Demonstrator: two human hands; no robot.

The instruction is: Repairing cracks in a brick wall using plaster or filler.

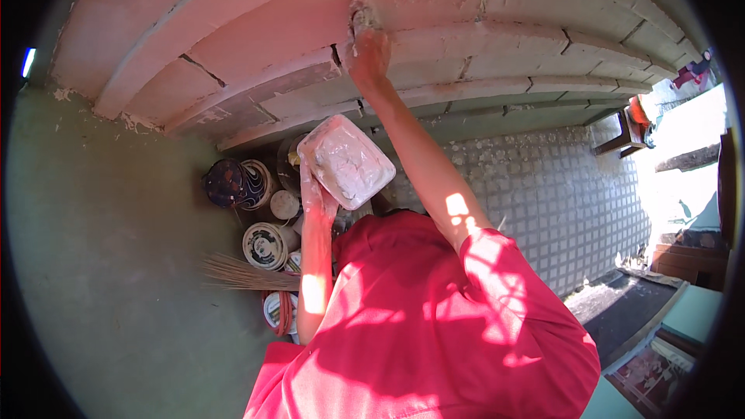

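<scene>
My right hand [366,53] is raised against a pale block wall [233,23] and grips a small scraper-like tool [362,14], its blade pressed on a joint between the blocks. My left hand [316,195] holds from below a clear rectangular plastic tub [347,161] filled with white paste, just under and left of my right forearm. My red shirt [419,326] fills the lower middle of the view.
Several paint cans [233,184] and tins [265,245] stand on the ground by the wall's foot, with a straw broom [240,271] beside them. A green surface [116,279] lies to the left. Small square tiles [559,202] cover the ground on the right.
</scene>
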